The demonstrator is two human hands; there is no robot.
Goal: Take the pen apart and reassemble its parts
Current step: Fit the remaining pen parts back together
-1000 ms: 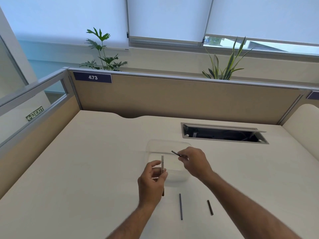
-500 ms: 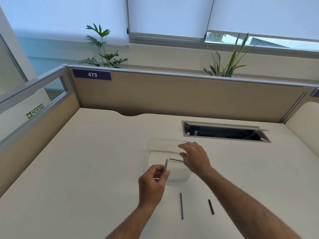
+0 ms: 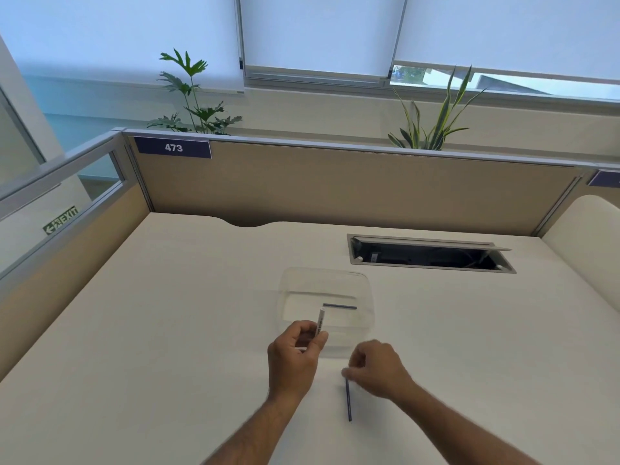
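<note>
Picking up the next pen part for reassembly

The left hand [image 3: 295, 355] pinches the white pen barrel [image 3: 320, 322] upright; the right hand's [image 3: 379, 369] fingers close on the thin dark rod [image 3: 348, 402] lying on the surface [image 3: 167, 330]. Next, probably: lift it and aim it into the barrel.

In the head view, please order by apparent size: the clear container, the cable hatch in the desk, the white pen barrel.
1. Cable hatch, though it looks close in area to the next.
2. Clear container.
3. White pen barrel, partly hidden in the left hand.

A white pen barrel [image 3: 321, 319], dark thin rods [image 3: 339, 306], a clear tray [image 3: 367, 298], and a cream desk [image 3: 167, 313].
</note>
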